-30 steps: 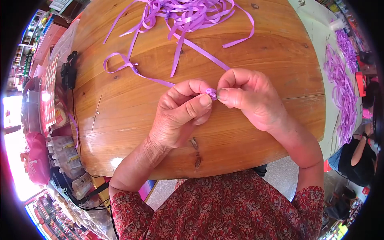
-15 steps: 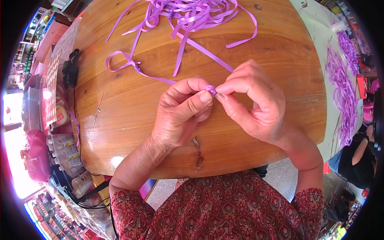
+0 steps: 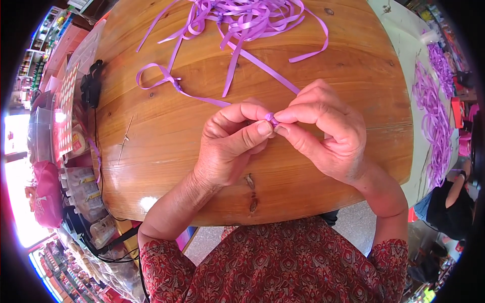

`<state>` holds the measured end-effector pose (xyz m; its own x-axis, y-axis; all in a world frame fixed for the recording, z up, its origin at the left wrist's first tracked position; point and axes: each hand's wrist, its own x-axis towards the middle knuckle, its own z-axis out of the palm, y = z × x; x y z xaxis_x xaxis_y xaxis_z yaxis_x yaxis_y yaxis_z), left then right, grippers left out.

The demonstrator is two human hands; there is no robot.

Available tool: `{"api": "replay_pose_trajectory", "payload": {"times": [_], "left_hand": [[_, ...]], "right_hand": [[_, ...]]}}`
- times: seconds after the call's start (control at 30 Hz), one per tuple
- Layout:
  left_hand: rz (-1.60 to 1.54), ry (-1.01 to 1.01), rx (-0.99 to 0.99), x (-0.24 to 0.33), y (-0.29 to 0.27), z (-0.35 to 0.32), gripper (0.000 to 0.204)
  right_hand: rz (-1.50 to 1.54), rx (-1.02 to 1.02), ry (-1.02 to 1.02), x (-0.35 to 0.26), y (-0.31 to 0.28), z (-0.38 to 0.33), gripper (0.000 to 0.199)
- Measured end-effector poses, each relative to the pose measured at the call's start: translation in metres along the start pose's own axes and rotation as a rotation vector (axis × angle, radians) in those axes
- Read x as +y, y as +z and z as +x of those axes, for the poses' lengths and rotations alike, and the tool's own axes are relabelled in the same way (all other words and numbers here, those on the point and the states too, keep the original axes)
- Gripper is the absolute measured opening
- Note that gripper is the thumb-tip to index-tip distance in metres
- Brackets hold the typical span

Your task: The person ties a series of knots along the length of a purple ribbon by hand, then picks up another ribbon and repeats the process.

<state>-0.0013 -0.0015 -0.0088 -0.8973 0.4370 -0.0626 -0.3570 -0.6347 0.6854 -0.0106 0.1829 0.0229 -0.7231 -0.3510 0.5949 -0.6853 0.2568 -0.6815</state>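
Observation:
My left hand (image 3: pixel 235 139) pinches a small knotted bunch of purple ribbon (image 3: pixel 271 117) between thumb and forefinger. From the other side, my right hand (image 3: pixel 326 134) closes thumb and fingertip on the same knot, so the two hands nearly touch. One strand of ribbon (image 3: pixel 204 98) runs left from my left hand to a loop with a small knot on the wood. A second strand (image 3: pixel 268 70) goes up and away from behind my right hand to a tangled pile of purple ribbon (image 3: pixel 257 20) at the far side. Fingers hide most of the knot.
The wooden table (image 3: pixel 166 166) has a thin twig-like tie (image 3: pixel 125 139) at its left. A black cord with a plug (image 3: pixel 92 83) and clear plastic boxes (image 3: pixel 83 189) line the left edge. More purple ribbon (image 3: pixel 435 121) lies on a pale surface at right, near another person's arm (image 3: pixel 456 189).
Both hands have shifted slightly to the right in the picture, and the ribbons with them. My right thumb and finger now cover more of the knot.

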Motion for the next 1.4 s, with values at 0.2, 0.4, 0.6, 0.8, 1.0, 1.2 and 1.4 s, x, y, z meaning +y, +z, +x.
{"api": "replay_pose_trajectory", "payload": {"times": [0.2, 0.4, 0.6, 0.8, 1.0, 1.2, 1.4], "left_hand": [[0.027, -0.031, 0.026, 0.001, 0.0, 0.001, 0.009], [0.008, -0.098, 0.049, 0.001, -0.001, 0.0, 0.008], [-0.022, -0.114, 0.005, 0.002, 0.001, -0.001, 0.011], [0.089, -0.069, -0.053, 0.008, 0.005, -0.001, 0.015], [0.111, -0.049, -0.056, 0.008, 0.002, -0.002, 0.015], [0.139, -0.069, 0.047, 0.008, 0.006, -0.002, 0.011], [0.138, -0.085, 0.089, 0.007, 0.005, -0.001, 0.008]], "right_hand": [[-0.064, 0.006, -0.031, 0.001, 0.0, 0.001, 0.023], [-0.101, 0.011, -0.072, 0.001, -0.001, 0.001, 0.021], [0.492, 0.013, 0.36, 0.0, 0.003, -0.006, 0.012], [0.729, 0.039, 0.614, -0.008, -0.001, -0.004, 0.007], [0.717, 0.005, 0.679, -0.007, -0.005, -0.002, 0.007], [0.743, 0.043, 0.635, 0.001, -0.006, -0.006, 0.007], [0.701, -0.013, 0.623, 0.002, -0.009, -0.003, 0.012]]}}
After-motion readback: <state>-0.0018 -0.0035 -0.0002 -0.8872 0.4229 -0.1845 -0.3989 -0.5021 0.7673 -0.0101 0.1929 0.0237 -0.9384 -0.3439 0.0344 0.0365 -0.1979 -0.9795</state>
